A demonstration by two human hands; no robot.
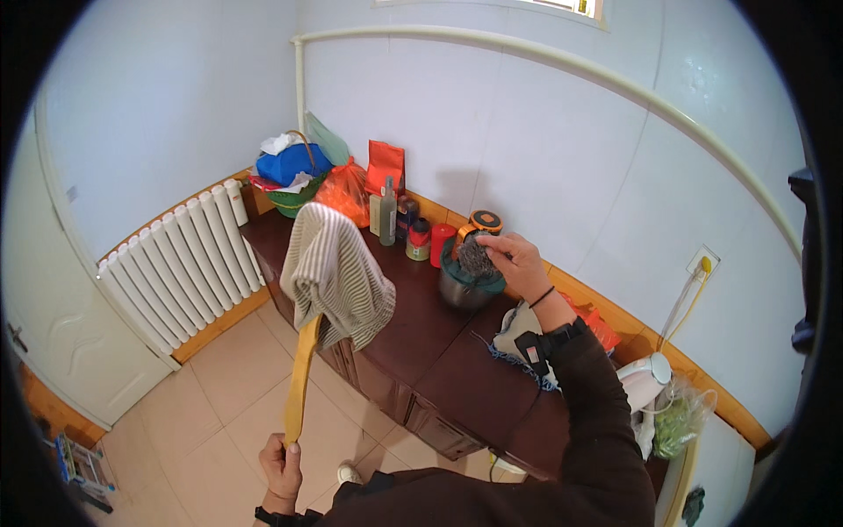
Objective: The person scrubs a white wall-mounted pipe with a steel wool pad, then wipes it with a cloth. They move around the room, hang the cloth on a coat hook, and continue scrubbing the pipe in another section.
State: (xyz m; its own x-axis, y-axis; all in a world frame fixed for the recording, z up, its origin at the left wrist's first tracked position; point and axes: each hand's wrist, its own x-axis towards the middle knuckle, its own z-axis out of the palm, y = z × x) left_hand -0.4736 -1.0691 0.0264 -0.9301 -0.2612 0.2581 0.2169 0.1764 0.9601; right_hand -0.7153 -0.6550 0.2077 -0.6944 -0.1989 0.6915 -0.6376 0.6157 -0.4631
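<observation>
My left hand (pixel 282 464) is closed on the lower end of a yellow stick (pixel 303 379), seemingly wooden. A brown-and-white striped cloth (pixel 336 277) covers the stick's top end, held up in front of the dark cabinet. My right hand (pixel 517 260) pinches a grey steel-wool scourer (pixel 477 255) between thumb and fingers. Beneath the scourer, on the cabinet, is a metal pot with a green rim (pixel 464 293), partly hidden by it. Beside the pot are a red canister (pixel 442 244) and an orange-and-black object (pixel 485 222).
The dark red-brown cabinet (pixel 421 329) bears a glass bottle (pixel 387 214), an orange bag (pixel 346 191), a blue bundle (pixel 293 163), a fringed cloth (pixel 517 336) and a white kettle (pixel 644 379). A white radiator (pixel 181 263) stands at left, near a door (pixel 72 283).
</observation>
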